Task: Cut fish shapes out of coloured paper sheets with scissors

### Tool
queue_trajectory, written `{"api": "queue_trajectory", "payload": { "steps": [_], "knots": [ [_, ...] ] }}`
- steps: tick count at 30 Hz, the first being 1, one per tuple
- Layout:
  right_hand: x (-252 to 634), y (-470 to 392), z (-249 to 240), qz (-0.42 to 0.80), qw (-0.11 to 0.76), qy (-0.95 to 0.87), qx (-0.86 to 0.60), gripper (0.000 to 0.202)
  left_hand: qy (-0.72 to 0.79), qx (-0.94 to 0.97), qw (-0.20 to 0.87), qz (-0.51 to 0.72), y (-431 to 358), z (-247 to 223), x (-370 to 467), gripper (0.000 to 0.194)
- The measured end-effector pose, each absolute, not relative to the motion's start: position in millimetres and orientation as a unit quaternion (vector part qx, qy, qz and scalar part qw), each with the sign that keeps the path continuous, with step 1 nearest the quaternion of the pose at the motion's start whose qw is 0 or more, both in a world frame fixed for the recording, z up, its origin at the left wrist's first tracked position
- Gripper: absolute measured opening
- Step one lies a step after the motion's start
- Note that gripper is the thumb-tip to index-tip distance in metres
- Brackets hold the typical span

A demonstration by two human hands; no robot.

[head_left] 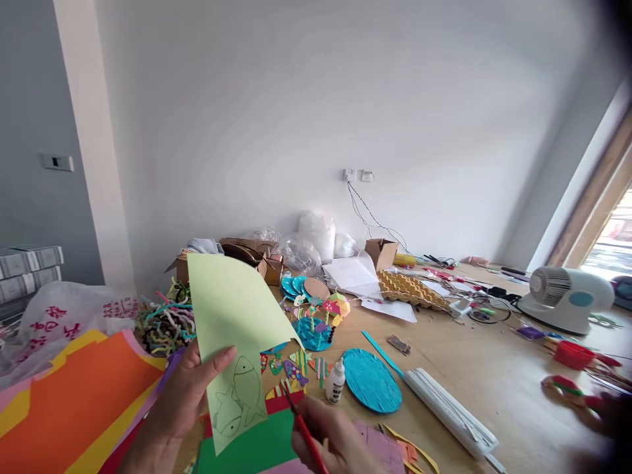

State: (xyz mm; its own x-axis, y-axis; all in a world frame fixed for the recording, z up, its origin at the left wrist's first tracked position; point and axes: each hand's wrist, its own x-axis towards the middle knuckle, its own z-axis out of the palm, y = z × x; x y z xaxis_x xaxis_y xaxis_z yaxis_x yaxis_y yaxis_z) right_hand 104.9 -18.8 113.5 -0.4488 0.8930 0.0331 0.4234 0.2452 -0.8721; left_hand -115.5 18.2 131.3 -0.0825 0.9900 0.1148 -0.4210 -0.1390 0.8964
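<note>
My left hand (pixel 185 388) pinches a sheet of light green paper (pixel 227 309) by its left edge, thumb on top. Two fish outlines (pixel 247 382) are drawn in dark line on its lower part, and a piece is cut away from its right side. My right hand (pixel 336 428) is closed around red-handled scissors (pixel 310 440), their dark tips pointing up, just right of the sheet and apart from it. Below lies green paper (pixel 257 444). Several decorated paper fish (pixel 295 372) and a white glue bottle (pixel 336 382) lie or stand beyond the scissors.
A blue-coated disc (pixel 372 380) lies right of the glue, near a white bundle of strips (pixel 449 411). Orange paper (pixel 74 388) is stacked at left. Farther back are a blue-based craft model (pixel 313 332), an egg tray (pixel 412 289) and a white fan (pixel 563 299).
</note>
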Motion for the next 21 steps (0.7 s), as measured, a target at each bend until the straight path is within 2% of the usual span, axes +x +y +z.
{"api": "queue_trajectory", "payload": {
  "steps": [8,16,21],
  "knots": [
    [82,-14,140,0.426,0.279,-0.737,-0.446,0.027,0.383,0.376,0.56,0.631,8,143,-114,0.069],
    [75,-7,135,0.438,0.291,-0.734,-0.43,0.02,0.383,0.379,0.583,0.609,6,139,-106,0.075],
    [75,-6,128,0.436,0.295,-0.731,-0.434,0.017,0.392,0.38,0.585,0.6,6,138,-105,0.073]
  ]
}}
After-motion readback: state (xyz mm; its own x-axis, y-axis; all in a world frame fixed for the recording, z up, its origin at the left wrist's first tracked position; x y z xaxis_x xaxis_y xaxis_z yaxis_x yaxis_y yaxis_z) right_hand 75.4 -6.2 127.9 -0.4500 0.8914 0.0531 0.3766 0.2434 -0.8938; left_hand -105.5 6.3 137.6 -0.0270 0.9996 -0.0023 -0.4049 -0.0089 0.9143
